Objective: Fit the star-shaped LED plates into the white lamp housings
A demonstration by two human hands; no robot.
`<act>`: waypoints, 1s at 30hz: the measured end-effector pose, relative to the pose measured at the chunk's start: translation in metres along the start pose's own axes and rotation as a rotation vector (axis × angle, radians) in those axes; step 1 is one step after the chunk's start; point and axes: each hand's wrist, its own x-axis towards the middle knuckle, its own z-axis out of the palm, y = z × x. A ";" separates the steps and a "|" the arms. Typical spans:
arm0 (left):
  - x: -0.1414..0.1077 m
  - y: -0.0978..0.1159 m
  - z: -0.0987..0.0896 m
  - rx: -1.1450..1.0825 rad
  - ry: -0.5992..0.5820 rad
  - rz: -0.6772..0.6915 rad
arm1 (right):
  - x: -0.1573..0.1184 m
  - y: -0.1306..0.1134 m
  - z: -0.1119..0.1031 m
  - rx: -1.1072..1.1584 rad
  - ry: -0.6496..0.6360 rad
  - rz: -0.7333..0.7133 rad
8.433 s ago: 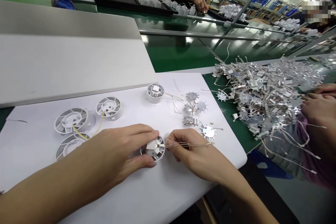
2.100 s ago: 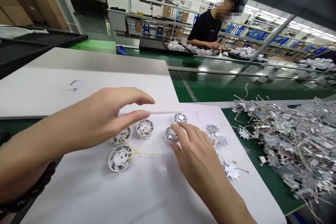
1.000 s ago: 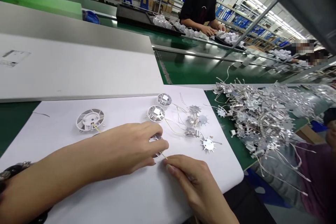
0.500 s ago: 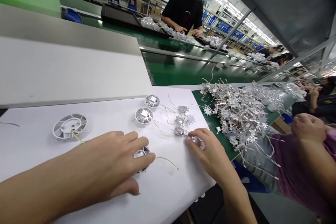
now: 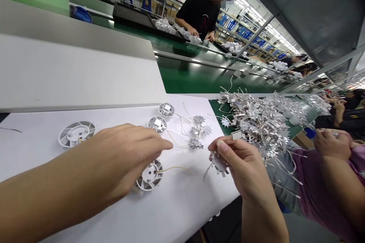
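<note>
Over the white sheet, near right, your right hand has just lifted a silver star-toothed metal disc clear, thumb and fingertips pinching its edge. Near left, your left hand hangs empty, fingers loosely together, over a round white plastic fan housing trailing thin yellow wire.

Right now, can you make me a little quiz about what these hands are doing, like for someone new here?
1. Which hand holds the spiky metal disc, left or right?
2. True or false: the white round housing below the left hand has a yellow wire.
3. Fill in the blank: the big heap of metal parts lies on the ___ mat.

Key: 1. right hand; 2. true; 3. green.
</note>
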 end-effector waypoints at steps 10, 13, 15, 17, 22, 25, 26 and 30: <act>0.013 0.025 -0.022 -0.699 -0.030 -0.290 | -0.001 -0.059 0.086 -0.221 0.020 -0.586; 0.016 0.020 -0.027 -0.918 -0.045 -0.402 | 0.004 -0.055 0.078 -0.069 -0.160 -0.371; 0.017 0.016 -0.027 -1.037 -0.081 -0.449 | 0.006 -0.050 0.068 0.019 -0.300 -0.252; 0.018 0.013 -0.024 -1.140 -0.099 -0.430 | 0.007 -0.045 0.058 0.079 -0.390 -0.202; 0.020 0.021 -0.028 -1.353 -0.127 -0.513 | 0.006 -0.037 0.048 0.207 -0.412 -0.179; 0.019 0.024 -0.031 -1.426 -0.197 -0.528 | 0.008 -0.033 0.044 0.144 -0.338 -0.191; 0.018 0.023 -0.031 -1.446 -0.200 -0.508 | 0.010 -0.031 0.043 0.133 -0.314 -0.205; 0.015 0.013 -0.020 -1.473 -0.153 -0.421 | 0.014 -0.023 0.035 0.072 -0.256 -0.232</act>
